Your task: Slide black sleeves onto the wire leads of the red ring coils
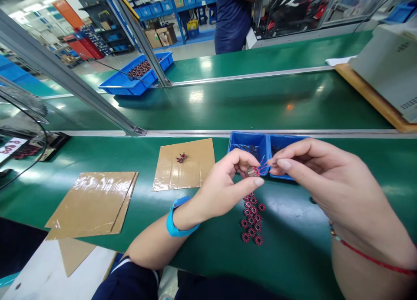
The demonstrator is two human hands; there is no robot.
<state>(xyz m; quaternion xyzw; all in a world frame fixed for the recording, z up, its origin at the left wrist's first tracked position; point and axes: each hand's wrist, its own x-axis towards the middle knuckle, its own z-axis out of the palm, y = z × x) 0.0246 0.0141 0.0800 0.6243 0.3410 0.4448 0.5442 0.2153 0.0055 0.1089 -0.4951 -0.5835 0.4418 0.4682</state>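
Note:
Between the thumb and fingers of my left hand [230,180] is a small wound motor stator [253,171], with thin pink-red wires sticking out to the right. My right hand [321,176] pinches the ends of those wires between thumb and forefinger. Below the hands, several red-wound stator rings [250,219] lie in a loose cluster on the green work surface. Just behind my fingers stand two small blue bins, the left bin [232,139] holding dark thin parts and the right bin [288,138] mostly hidden by my right hand.
A cardboard sheet [182,174] bears a few wound pieces [181,157]. More cardboard sheets [91,204] lie at left. Beyond the metal rail, a blue tray [120,89] holds many copper-coloured parts. Metal posts [81,78] slant across the left. A person [232,19] stands opposite.

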